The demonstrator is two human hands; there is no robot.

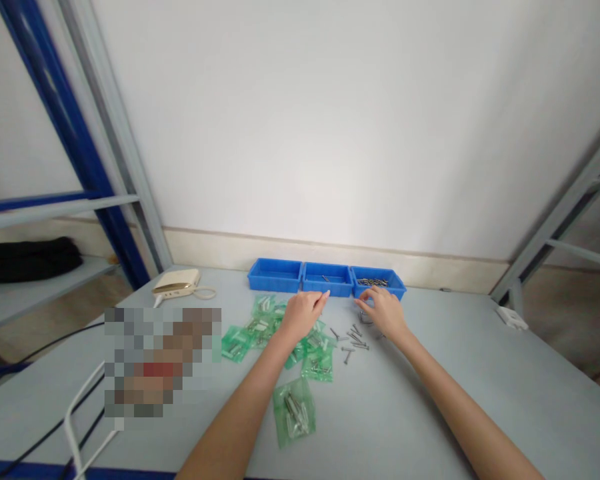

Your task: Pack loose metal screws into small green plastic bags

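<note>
My left hand [305,312] is closed just in front of the middle blue bin [327,288], over several green plastic bags; what its fingers hold, if anything, is too small to tell. Before the right blue bin [393,291], which holds a pile of small metal pieces, my right hand [380,310] has its fingers curled close together, and their contents cannot be made out. Loose screws [356,337] lie on the table between and below the hands. A green bag of hardware [295,412] lies nearer the front, beside my left forearm.
The left blue bin [275,283] stands beside the middle one. On the grey table [405,427], a cream box [177,283] with a cable sits at the back left. A pixelated patch and cables are at the left. A white object [512,318] lies far right.
</note>
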